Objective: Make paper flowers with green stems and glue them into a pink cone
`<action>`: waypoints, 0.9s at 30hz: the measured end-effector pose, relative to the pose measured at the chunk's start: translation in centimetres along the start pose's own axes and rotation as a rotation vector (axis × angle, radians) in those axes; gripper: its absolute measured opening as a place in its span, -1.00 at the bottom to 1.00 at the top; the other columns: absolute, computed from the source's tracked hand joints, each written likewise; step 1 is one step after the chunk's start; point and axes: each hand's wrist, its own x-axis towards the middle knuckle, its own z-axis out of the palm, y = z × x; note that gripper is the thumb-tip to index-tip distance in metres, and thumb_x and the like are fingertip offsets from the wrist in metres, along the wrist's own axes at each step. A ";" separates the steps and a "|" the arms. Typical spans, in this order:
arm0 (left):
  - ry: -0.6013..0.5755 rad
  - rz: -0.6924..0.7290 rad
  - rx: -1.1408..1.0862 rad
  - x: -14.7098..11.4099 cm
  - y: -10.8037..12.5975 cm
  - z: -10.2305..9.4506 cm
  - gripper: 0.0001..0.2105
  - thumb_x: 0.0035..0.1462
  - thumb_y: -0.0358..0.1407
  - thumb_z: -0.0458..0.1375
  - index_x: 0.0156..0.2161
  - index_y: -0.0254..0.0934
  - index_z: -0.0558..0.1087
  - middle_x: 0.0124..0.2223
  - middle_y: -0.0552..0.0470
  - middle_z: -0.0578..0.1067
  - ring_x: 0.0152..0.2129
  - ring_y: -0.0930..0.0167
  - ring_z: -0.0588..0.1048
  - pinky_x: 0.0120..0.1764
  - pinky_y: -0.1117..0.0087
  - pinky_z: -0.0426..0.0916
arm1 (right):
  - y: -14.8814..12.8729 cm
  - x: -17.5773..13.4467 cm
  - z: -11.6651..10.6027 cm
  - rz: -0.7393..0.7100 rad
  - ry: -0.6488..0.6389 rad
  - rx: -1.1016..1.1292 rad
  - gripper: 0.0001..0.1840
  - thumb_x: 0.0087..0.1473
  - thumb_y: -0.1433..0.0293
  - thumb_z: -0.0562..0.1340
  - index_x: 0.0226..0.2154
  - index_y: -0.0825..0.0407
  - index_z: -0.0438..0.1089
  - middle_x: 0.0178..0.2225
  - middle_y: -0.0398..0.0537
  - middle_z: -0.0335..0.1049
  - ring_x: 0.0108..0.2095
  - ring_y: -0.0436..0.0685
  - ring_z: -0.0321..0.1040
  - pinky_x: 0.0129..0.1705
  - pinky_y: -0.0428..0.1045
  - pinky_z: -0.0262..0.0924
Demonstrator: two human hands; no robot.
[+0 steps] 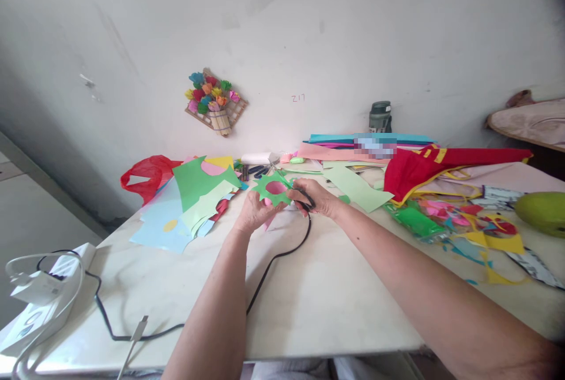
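Both hands meet over the middle of the table (353,297), with a green paper ring (261,187) between them, its outer edge cut into points. The left hand (258,213) has its fingers closed on the ring's near left edge, probably to keep the thin paper steady and raised. The right hand (316,196) is wrapped around the black handles of the scissors (311,199), at the ring's right side; how far the blades stand apart I can't tell, as fingers and paper hide much of them. Coloured sheets (196,183) lie to the left and scraps (501,239) to the right (beside a red cloth (408,175)), which seems to leave the near middle for working. A black cable (282,255) runs across the tabletop below the hands.
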 end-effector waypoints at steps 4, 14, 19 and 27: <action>-0.029 -0.023 0.065 0.1 0.0 0.0 -0.66 -0.21 -0.24 0.16 -0.70 -0.24 0.03 -0.73 0.21 0.03 -0.73 0.57 0.05 -0.63 0.48 0.03 | 0.1 0.2 0.1 0.036 0.024 -0.033 -0.70 -0.10 0.20 0.20 -0.56 0.06 0.15 -0.80 -0.24 0.17 -0.83 -0.10 0.05 -0.83 -0.18 -0.19; -0.002 0.002 0.194 0.3 0.0 0.0 -0.64 -0.26 -0.23 0.23 -0.73 -0.24 0.07 -0.70 0.19 -0.01 -0.67 0.51 0.14 -0.55 0.45 0.09 | 0.6 0.4 0.0 -0.009 -0.009 0.003 -0.71 -0.09 0.19 0.19 -0.51 0.07 0.17 -0.74 -0.20 0.25 -0.78 -0.06 0.14 -0.83 -0.17 -0.12; -0.037 0.038 0.195 0.2 0.7 -0.5 -0.77 -0.28 -0.25 0.24 -0.66 -0.25 0.25 -0.67 0.17 0.05 -0.60 0.45 0.22 -0.47 0.41 0.16 | 0.4 0.1 -0.3 -0.054 -0.063 0.005 -0.68 -0.05 0.14 0.14 -0.50 0.08 0.18 -0.74 -0.21 0.24 -0.80 -0.10 0.08 -0.83 -0.18 -0.14; -0.021 0.121 0.213 0.3 -0.5 0.0 -0.75 -0.23 -0.15 0.20 -0.61 -0.27 0.28 -0.66 0.17 0.10 -0.64 0.49 0.18 -0.55 0.46 0.13 | 0.9 0.2 -0.7 -0.096 -0.089 -0.054 -0.67 0.00 0.13 0.08 -0.49 0.09 0.19 -0.70 -0.18 0.28 -0.78 -0.12 0.04 -0.78 -0.17 -0.16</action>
